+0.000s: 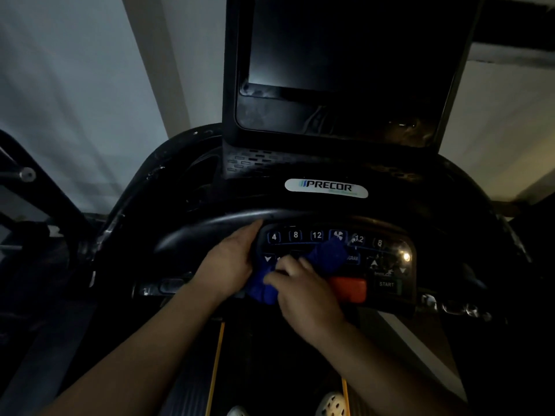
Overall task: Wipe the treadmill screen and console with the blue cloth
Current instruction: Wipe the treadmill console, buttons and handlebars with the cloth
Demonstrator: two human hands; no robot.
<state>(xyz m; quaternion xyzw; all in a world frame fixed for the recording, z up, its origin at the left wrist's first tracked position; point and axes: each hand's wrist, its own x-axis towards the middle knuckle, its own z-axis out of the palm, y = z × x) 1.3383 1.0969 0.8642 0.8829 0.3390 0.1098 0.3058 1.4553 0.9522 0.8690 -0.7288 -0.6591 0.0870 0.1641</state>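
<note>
Dim room, pale walls (75, 85) behind. Blue cloth (326, 255), bunched and creased, lies on the Precor keypad (387, 256) below the dark screen (345, 46). Right hand (303, 292) pinches it with curled fingers; left hand (231, 262) touches its left end, grip unclear.

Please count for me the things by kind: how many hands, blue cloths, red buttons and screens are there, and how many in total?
hands: 2 (left hand, right hand)
blue cloth: 1
red button: 1
screen: 1
total: 5
</note>
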